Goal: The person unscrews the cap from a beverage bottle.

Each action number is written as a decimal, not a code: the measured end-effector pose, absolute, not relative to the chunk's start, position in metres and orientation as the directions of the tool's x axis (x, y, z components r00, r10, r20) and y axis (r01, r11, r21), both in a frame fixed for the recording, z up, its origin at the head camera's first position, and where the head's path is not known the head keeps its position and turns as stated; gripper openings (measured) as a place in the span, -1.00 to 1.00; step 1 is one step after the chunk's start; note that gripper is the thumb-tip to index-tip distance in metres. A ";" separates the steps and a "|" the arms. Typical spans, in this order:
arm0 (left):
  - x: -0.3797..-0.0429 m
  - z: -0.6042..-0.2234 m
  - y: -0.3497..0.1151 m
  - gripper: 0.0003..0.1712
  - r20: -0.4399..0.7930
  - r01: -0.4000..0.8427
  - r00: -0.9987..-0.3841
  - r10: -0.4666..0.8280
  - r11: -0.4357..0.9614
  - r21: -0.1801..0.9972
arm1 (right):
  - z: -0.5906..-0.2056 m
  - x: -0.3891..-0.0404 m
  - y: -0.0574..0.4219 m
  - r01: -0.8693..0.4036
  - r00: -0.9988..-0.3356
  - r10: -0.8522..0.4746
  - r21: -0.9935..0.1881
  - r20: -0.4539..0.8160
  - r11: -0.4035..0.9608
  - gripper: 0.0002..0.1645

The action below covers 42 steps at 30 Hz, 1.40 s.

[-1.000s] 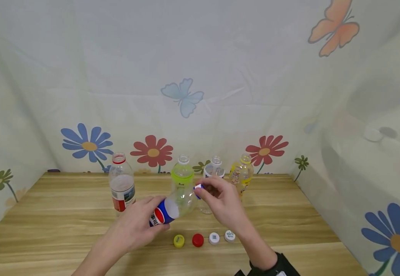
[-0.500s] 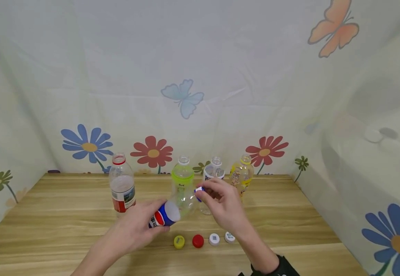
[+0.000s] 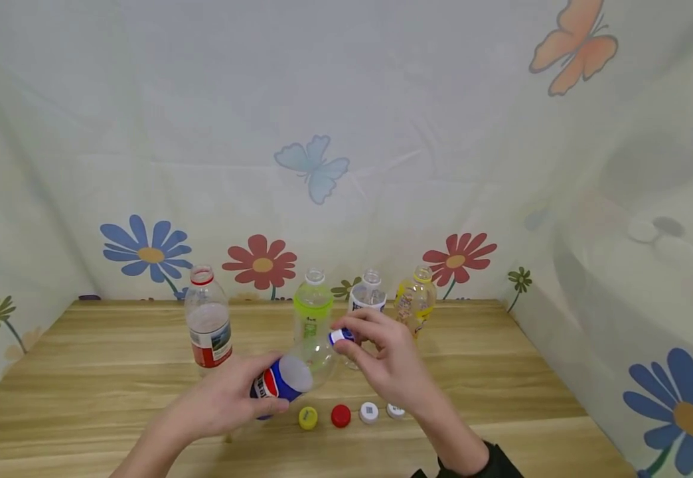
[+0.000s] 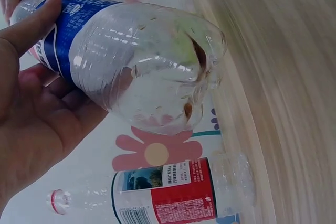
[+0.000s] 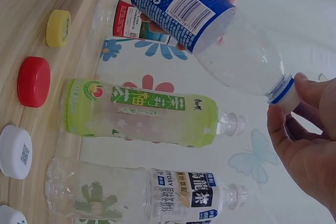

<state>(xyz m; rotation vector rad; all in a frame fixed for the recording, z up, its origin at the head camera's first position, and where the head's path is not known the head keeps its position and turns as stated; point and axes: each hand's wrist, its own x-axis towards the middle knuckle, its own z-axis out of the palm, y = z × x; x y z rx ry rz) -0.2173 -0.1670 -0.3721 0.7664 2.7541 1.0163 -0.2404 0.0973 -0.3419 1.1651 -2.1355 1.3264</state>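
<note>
My left hand (image 3: 233,395) grips a clear plastic bottle (image 5: 241,56) round its blue label, which has a red, white and blue emblem. The bottle is tilted, its neck up and to the right; the left wrist view shows its lobed base (image 4: 178,72) with brown drops of liquid inside. At the neck, the thumb and fingers of my right hand (image 3: 391,362) pinch a white cap (image 5: 287,98), with a blue ring right below it. In front of the hands lie a yellow cap (image 3: 308,417), a red cap (image 3: 341,415) and two white caps (image 3: 368,412) in a row.
Uncapped bottles stand behind: a red-labelled one (image 3: 210,332) at left, a green-labelled one (image 5: 142,113) in the middle, a white-labelled one (image 5: 184,195) beside it and a yellow-patterned one (image 3: 416,299) at right. A flowered cloth (image 3: 346,99) encloses the wooden table (image 3: 83,385).
Both hands have shifted slightly left with the bottle, and the cap sits a little lower in the head view. The head view itself has moved a little. The grips stay the same.
</note>
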 end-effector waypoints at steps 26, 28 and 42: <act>-0.218 -0.369 -0.169 -0.15 0.039 0.379 -0.897 0.441 0.719 0.583 | -0.343 -0.241 0.104 -0.722 -0.621 -0.550 -0.680 0.558 0.126 -0.67; -0.218 -0.369 -0.169 -0.15 0.040 0.374 -0.899 0.435 0.720 0.585 | -0.344 -0.242 0.103 -0.722 -0.621 -0.550 -0.681 0.558 0.125 -0.68; -0.217 -0.369 -0.168 -0.17 0.057 0.377 -0.907 0.418 0.740 0.557 | -0.339 -0.238 0.099 -0.609 -0.790 -0.378 -0.692 0.483 0.389 -0.79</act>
